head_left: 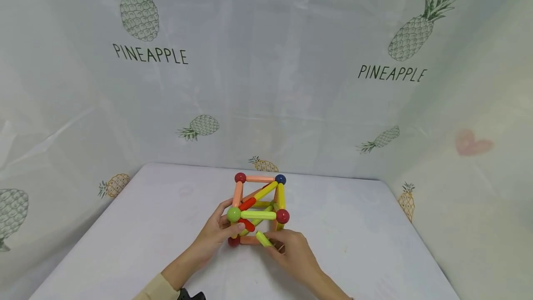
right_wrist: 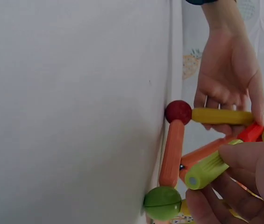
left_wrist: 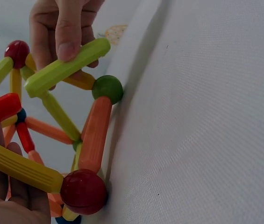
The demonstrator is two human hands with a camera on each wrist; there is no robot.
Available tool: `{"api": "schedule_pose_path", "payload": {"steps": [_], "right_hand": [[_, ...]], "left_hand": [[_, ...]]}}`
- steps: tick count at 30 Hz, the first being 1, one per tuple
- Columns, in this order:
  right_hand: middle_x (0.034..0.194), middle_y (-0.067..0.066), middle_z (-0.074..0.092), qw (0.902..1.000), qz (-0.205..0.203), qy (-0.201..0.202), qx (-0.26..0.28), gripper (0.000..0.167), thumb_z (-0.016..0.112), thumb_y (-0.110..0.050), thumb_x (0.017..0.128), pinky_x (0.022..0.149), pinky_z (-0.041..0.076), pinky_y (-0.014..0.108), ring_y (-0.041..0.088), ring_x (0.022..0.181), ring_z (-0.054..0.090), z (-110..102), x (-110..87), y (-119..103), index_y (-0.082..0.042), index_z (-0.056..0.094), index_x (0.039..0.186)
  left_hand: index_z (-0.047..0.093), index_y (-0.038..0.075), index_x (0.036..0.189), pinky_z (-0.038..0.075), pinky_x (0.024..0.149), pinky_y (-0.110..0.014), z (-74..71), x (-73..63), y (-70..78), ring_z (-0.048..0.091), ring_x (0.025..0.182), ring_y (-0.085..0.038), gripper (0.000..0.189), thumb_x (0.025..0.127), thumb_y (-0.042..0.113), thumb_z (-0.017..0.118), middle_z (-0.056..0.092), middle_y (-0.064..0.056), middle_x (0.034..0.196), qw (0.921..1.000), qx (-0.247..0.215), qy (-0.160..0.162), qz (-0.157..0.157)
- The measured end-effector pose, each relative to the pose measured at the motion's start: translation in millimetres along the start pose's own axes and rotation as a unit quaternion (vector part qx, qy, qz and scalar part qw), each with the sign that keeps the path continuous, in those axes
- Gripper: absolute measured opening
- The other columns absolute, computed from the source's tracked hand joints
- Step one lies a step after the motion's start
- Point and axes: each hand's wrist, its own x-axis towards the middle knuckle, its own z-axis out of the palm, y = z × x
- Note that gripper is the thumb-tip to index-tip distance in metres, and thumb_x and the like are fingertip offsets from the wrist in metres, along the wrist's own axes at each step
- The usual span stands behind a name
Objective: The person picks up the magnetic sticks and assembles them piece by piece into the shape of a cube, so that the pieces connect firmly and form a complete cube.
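A cube-like frame of magnetic rods and balls [head_left: 258, 215] stands on the table, with diagonal rods across its faces. My left hand [head_left: 212, 235] holds its left side, fingers behind the yellow upright rod [right_wrist: 220, 116] and thumb on a short red rod [head_left: 247, 225]. That red rod slants down from the upper green ball [head_left: 234, 214], its other end free in the front face. In front of the lower right part, my right hand [head_left: 293, 250] pinches a loose light green rod [left_wrist: 68, 67] between thumb and fingers. The lower green ball [left_wrist: 107, 89] is near that rod.
The frame rests on a white-covered table [head_left: 354, 240]. Behind it hangs a pale curtain [head_left: 266, 82] printed with pineapples, which also runs along both sides. A dark band [head_left: 191, 295] shows by my left wrist.
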Motion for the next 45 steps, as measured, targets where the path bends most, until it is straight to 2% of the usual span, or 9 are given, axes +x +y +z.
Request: {"api": "schedule_pose_path", "payload": {"steps": [6, 13, 17, 21, 25, 30, 34, 40, 45], "right_hand": [[0.091, -0.009, 0.076, 0.9959, -0.006, 0.040, -0.081, 0.026, 0.088, -0.014, 0.088, 0.066, 0.054, 0.017, -0.003, 0.073, 0.058, 8, 3.4, -8, -0.015, 0.083, 0.113], [0.092, -0.005, 0.079, 0.9874, -0.018, 0.067, -0.143, 0.025, 0.090, -0.019, 0.087, 0.065, 0.053, 0.017, -0.002, 0.069, 0.057, 12, 4.7, -8, -0.015, 0.084, 0.110], [0.083, -0.005, 0.078, 0.9727, -0.052, 0.092, -0.207, 0.023, 0.093, -0.025, 0.085, 0.062, 0.053, 0.015, -0.001, 0.064, 0.061, 13, 5.6, -4, -0.015, 0.084, 0.104], [0.071, -0.008, 0.073, 0.9558, -0.082, 0.113, -0.259, 0.020, 0.094, -0.027, 0.083, 0.054, 0.045, 0.013, -0.002, 0.055, 0.053, 13, 8.2, 0, -0.018, 0.083, 0.098], [0.070, -0.008, 0.071, 0.9552, -0.088, 0.117, -0.257, 0.020, 0.094, -0.024, 0.082, 0.051, 0.040, 0.013, -0.003, 0.054, 0.047, 13, 11.8, 3, -0.017, 0.082, 0.097], [0.085, -0.004, 0.078, 0.9620, -0.098, 0.081, -0.241, 0.024, 0.092, -0.011, 0.083, 0.066, 0.058, 0.021, 0.003, 0.068, 0.066, 11, 14.6, 4, -0.015, 0.081, 0.104], [0.092, -0.002, 0.080, 0.9623, -0.108, 0.053, -0.244, 0.028, 0.091, -0.008, 0.084, 0.071, 0.062, 0.025, 0.007, 0.075, 0.072, 10, 14.9, 8, -0.014, 0.080, 0.109], [0.090, 0.000, 0.079, 0.9581, -0.127, 0.083, -0.243, 0.031, 0.092, -0.007, 0.082, 0.071, 0.062, 0.024, 0.010, 0.075, 0.073, 9, 15.6, 15, -0.014, 0.079, 0.109], [0.090, 0.000, 0.079, 0.9558, -0.131, 0.095, -0.245, 0.031, 0.091, -0.006, 0.083, 0.070, 0.062, 0.024, 0.009, 0.073, 0.071, 9, 18.5, 19, -0.014, 0.078, 0.110]], "left_hand": [[0.031, 0.026, 0.163, 0.050, 0.111, -0.046, -0.1, -1.0, 1.2, 0.064, 0.120, -0.024, 0.081, 0.098, 0.031, 0.080, 0.068, -0.013, 0.139, 1.0000, -0.002, -0.005, 0.004], [0.031, 0.025, 0.163, 0.052, 0.108, -0.043, 0.7, -0.9, 1.5, 0.064, 0.119, -0.024, 0.081, 0.098, 0.031, 0.080, 0.068, -0.011, 0.139, 1.0000, -0.003, -0.001, 0.005], [0.033, 0.025, 0.162, 0.053, 0.108, -0.041, 2.5, 0.5, 1.8, 0.065, 0.120, -0.024, 0.081, 0.097, 0.032, 0.081, 0.068, -0.009, 0.141, 1.0000, -0.003, 0.003, 0.007], [0.037, 0.022, 0.161, 0.055, 0.107, -0.039, 4.8, 0.9, 2.2, 0.066, 0.121, -0.023, 0.081, 0.095, 0.033, 0.082, 0.067, -0.008, 0.142, 0.9998, 0.002, 0.012, 0.013], [0.041, 0.015, 0.159, 0.057, 0.100, -0.034, 5.9, 0.6, 1.5, 0.067, 0.118, -0.024, 0.077, 0.095, 0.031, 0.083, 0.068, -0.010, 0.141, 0.9995, 0.010, 0.020, 0.022], [0.046, 0.012, 0.154, 0.057, 0.094, -0.029, 6.3, 0.2, 0.7, 0.067, 0.115, -0.025, 0.072, 0.095, 0.028, 0.083, 0.070, -0.010, 0.136, 0.9992, 0.015, 0.025, 0.028], [0.048, 0.013, 0.152, 0.058, 0.094, -0.030, 6.5, -0.3, 1.0, 0.067, 0.115, -0.026, 0.069, 0.095, 0.028, 0.083, 0.071, -0.010, 0.134, 0.9990, 0.018, 0.026, 0.033], [0.051, 0.014, 0.150, 0.059, 0.098, -0.034, 6.3, 0.6, 1.0, 0.069, 0.116, -0.025, 0.067, 0.094, 0.030, 0.084, 0.073, -0.009, 0.132, 0.9980, 0.034, 0.033, 0.042], [0.053, 0.014, 0.151, 0.059, 0.097, -0.031, 4.7, 1.4, 0.1, 0.070, 0.116, -0.025, 0.066, 0.094, 0.029, 0.084, 0.074, -0.009, 0.131, 0.9971, 0.044, 0.031, 0.054]]}}
